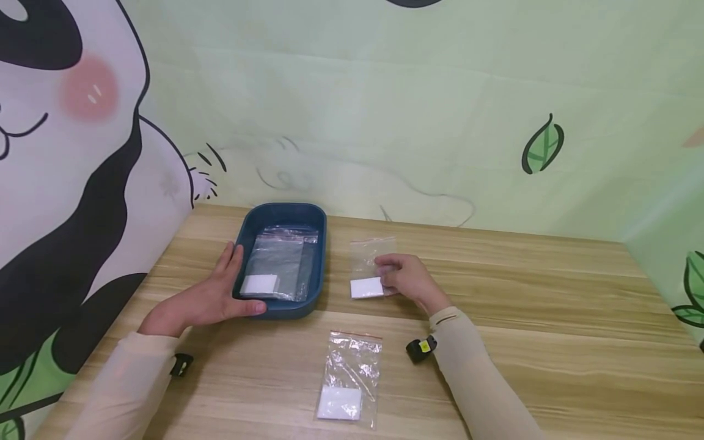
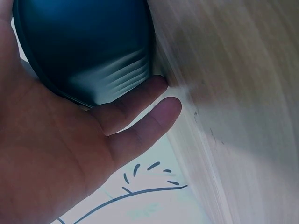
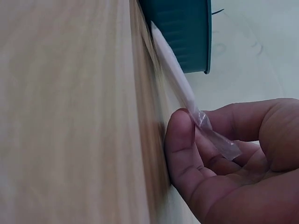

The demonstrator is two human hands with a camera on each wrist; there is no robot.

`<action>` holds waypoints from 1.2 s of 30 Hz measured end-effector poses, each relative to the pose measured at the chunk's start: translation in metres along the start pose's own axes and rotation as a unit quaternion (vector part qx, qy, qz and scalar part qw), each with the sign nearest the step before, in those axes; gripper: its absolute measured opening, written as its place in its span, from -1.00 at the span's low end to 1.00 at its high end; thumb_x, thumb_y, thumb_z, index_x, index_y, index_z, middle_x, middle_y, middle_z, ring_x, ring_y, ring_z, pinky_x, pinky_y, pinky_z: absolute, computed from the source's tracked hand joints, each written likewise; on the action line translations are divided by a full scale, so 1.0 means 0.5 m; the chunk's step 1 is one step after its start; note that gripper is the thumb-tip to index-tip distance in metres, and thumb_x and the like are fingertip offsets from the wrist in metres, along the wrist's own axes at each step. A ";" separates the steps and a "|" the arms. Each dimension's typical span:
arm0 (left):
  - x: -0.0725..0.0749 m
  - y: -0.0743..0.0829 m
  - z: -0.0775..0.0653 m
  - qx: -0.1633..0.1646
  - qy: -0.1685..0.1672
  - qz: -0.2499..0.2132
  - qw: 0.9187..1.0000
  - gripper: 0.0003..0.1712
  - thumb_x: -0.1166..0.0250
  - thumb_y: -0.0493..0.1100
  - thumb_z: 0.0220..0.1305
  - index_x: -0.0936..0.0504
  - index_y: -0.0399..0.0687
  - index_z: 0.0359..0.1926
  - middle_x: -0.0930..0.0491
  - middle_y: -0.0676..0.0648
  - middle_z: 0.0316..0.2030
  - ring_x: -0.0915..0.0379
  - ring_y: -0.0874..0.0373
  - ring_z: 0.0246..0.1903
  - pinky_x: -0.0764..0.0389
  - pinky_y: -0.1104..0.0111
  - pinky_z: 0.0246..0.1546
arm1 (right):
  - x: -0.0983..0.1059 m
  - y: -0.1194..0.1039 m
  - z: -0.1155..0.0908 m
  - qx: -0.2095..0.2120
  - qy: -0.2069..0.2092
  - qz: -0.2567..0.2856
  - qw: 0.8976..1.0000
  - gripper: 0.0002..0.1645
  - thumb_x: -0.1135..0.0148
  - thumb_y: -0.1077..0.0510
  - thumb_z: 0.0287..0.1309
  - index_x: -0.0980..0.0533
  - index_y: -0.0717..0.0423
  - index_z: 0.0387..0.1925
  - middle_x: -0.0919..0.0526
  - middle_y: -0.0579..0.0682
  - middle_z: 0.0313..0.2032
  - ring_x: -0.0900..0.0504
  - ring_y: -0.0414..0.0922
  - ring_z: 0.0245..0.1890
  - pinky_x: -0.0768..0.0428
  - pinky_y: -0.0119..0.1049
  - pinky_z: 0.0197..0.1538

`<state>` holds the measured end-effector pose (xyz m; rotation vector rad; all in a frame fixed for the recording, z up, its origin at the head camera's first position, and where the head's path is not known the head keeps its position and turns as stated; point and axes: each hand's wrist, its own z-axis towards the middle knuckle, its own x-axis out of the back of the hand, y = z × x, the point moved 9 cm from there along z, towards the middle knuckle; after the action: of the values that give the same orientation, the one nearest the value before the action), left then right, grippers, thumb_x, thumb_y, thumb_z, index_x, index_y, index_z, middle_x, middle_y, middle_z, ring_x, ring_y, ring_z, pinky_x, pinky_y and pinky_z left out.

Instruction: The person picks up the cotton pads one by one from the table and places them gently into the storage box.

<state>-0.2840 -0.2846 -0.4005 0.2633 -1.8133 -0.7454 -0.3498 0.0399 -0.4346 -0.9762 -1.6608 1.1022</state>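
A dark blue rectangular tray (image 1: 321, 263) stands on the wooden table, holding clear zip bags (image 1: 277, 260), one with a white block inside. My left hand (image 1: 206, 299) rests against the tray's left side, fingers extended and thumb along the front rim; the left wrist view shows straight fingers beside the tray wall (image 2: 93, 51). To the tray's right, my right hand (image 1: 409, 280) pinches the right edge of a clear zip bag (image 1: 365, 260) with a flat white block in it. In the right wrist view, thumb and fingers grip the bag's crumpled plastic edge (image 3: 217, 137).
Another clear zip bag (image 1: 354, 360) with a white block lies nearer the front of the wooden table (image 1: 550, 318). Behind the table hangs a pale green backdrop (image 1: 440, 122) with a panda drawing at the left. Both wrists wear dark camera straps.
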 end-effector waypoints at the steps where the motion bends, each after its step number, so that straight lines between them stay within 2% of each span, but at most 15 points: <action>1: 0.000 -0.001 0.000 0.000 0.000 0.000 1.000 0.51 -0.41 0.35 0.16 0.49 -0.31 0.55 0.68 -0.36 0.51 0.12 -0.55 0.40 -0.16 -0.25 0.31 | 0.000 -0.001 -0.001 0.001 0.000 -0.003 1.000 -0.45 -0.13 0.57 0.14 -0.47 0.46 0.22 -0.63 0.34 0.02 -0.68 -0.03 -0.29 -0.70 -0.24 -0.23; 5: 0.000 -0.003 -0.001 0.001 0.000 0.000 1.000 0.51 -0.41 0.35 0.16 0.49 -0.30 0.55 0.69 -0.36 0.51 0.09 -0.56 0.40 -0.17 -0.25 0.30 | 0.000 -0.006 -0.002 0.005 0.004 -0.017 1.000 -0.41 -0.13 0.56 0.14 -0.46 0.42 0.25 -0.59 0.36 0.10 -0.67 0.04 -0.25 -0.70 -0.23 -0.22; 10: 0.002 -0.003 -0.003 -0.001 0.003 0.001 1.000 0.51 -0.40 0.36 0.17 0.50 -0.30 0.55 0.68 -0.36 0.51 0.10 -0.55 0.40 -0.16 -0.24 0.31 | 0.002 -0.009 -0.002 0.009 0.013 -0.044 0.999 -0.29 -0.16 0.55 0.10 -0.42 0.33 0.34 -0.42 0.32 0.33 -0.58 0.16 0.03 -0.69 -0.24 -0.16; 13: 0.003 -0.002 -0.003 -0.003 0.005 -0.003 1.000 0.52 -0.42 0.34 0.16 0.50 -0.32 0.54 0.67 -0.38 0.50 0.16 -0.54 0.42 -0.13 -0.24 0.33 | 0.003 -0.008 -0.002 0.010 0.014 -0.048 0.999 -0.23 -0.16 0.53 0.10 -0.35 0.30 0.41 -0.33 0.24 0.42 -0.50 0.13 0.14 -0.67 -0.28 -0.15; 15: 0.003 -0.002 -0.003 -0.004 0.005 -0.005 1.000 0.52 -0.42 0.34 0.16 0.50 -0.32 0.54 0.66 -0.39 0.50 0.17 -0.54 0.42 -0.12 -0.23 0.33 | 0.004 -0.007 -0.002 0.009 0.013 -0.034 0.999 -0.17 -0.16 0.54 0.09 -0.30 0.29 0.45 -0.29 0.21 0.45 -0.55 0.14 0.05 -0.67 -0.29 -0.18; 17: 0.003 -0.002 -0.003 -0.004 0.005 -0.005 1.000 0.52 -0.42 0.34 0.16 0.50 -0.32 0.54 0.66 -0.39 0.50 0.16 -0.54 0.42 -0.12 -0.23 0.33 | 0.005 -0.008 -0.003 0.010 0.013 -0.029 0.999 -0.13 -0.16 0.54 0.08 -0.26 0.28 0.47 -0.24 0.19 0.48 -0.59 0.07 -0.06 -0.66 -0.32 -0.22; 20: 0.003 -0.002 -0.002 -0.007 0.006 -0.001 1.000 0.52 -0.41 0.35 0.16 0.50 -0.33 0.54 0.65 -0.40 0.50 0.14 -0.54 0.41 -0.13 -0.23 0.33 | 0.004 -0.008 -0.005 0.007 0.006 0.000 1.000 -0.08 -0.17 0.56 0.08 -0.18 0.28 0.50 -0.15 0.21 0.51 -0.62 0.00 -0.29 -0.66 -0.32 -0.25; 23: 0.003 -0.002 0.000 -0.010 0.008 0.000 1.000 0.51 -0.41 0.35 0.16 0.49 -0.35 0.54 0.64 -0.41 0.50 0.15 -0.53 0.42 -0.12 -0.22 0.34 | 0.003 -0.006 -0.007 0.000 -0.003 0.029 1.000 -0.05 -0.16 0.57 0.10 -0.11 0.29 0.53 -0.07 0.25 0.53 -0.61 -0.08 -0.36 -0.68 -0.30 -0.24; 28: 0.003 -0.002 0.002 -0.013 0.011 0.001 1.000 0.51 -0.42 0.34 0.16 0.47 -0.37 0.53 0.63 -0.43 0.50 0.20 -0.53 0.43 -0.09 -0.22 0.35 | -0.001 -0.002 -0.007 -0.009 -0.016 0.072 0.997 -0.01 -0.12 0.60 0.11 0.00 0.32 0.55 0.04 0.35 0.53 -0.62 -0.07 -0.38 -0.69 -0.27 -0.24; 33: 0.003 -0.001 0.000 -0.013 0.011 0.003 1.000 0.50 -0.40 0.36 0.17 0.47 -0.38 0.53 0.63 -0.43 0.50 0.16 -0.54 0.42 -0.12 -0.22 0.34 | -0.002 0.002 -0.006 -0.011 -0.026 0.090 0.996 0.02 -0.09 0.60 0.15 0.09 0.31 0.57 0.06 0.40 0.51 -0.61 -0.06 -0.37 -0.69 -0.28 -0.25; 36: 0.003 0.000 -0.001 -0.016 0.010 0.001 1.000 0.50 -0.40 0.35 0.18 0.46 -0.40 0.53 0.64 -0.44 0.49 0.20 -0.53 0.43 -0.10 -0.22 0.35 | 0.003 -0.002 -0.008 -0.005 -0.020 0.097 0.995 0.06 -0.10 0.60 0.14 0.12 0.27 0.58 0.07 0.40 0.51 -0.59 -0.05 -0.35 -0.68 -0.29 -0.23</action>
<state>-0.2842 -0.2854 -0.3991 0.2469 -1.7809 -0.7657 -0.3469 0.0420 -0.4322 -1.1474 -1.6303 1.2492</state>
